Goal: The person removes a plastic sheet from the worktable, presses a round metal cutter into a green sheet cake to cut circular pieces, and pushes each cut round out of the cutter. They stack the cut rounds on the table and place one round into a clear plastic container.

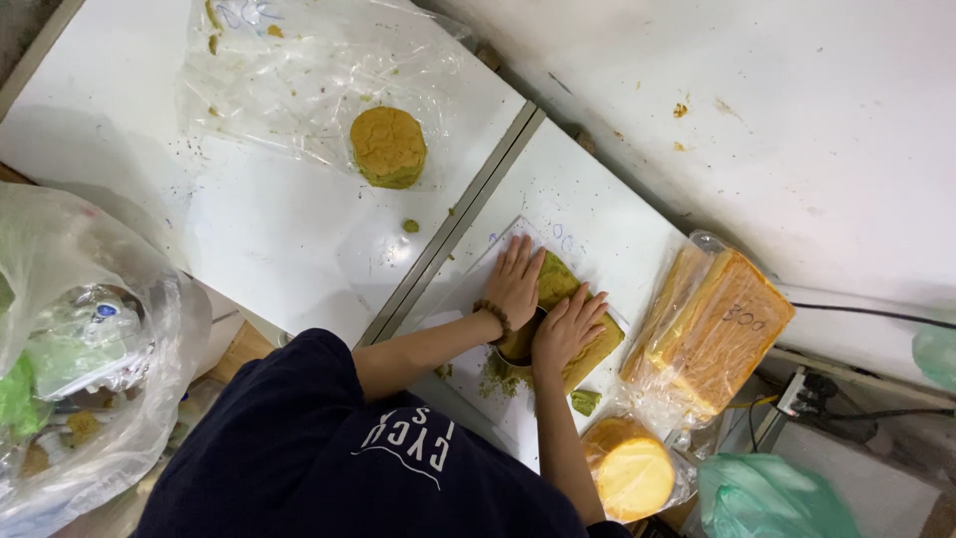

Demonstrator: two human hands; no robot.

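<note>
A flat greenish-yellow slab of cake (595,349) lies on a clear plastic sheet (468,289) on the white table. My left hand (513,280), with a bead bracelet at the wrist, lies palm down on the slab's far end, fingers flat. Beside it, my right hand (566,326) presses palm down on the slab. A dark round metal ring (518,346) shows under the heels of both palms. Green crumbs (498,379) are scattered at the slab's near edge.
A round greenish-yellow disc (388,146) sits on another plastic sheet (289,80). To the right are bagged orange sponge slices (719,329), a bagged round yellow cake (630,470), a green bag (777,498) and a power strip (802,391). A large clear bag (80,349) fills the left side.
</note>
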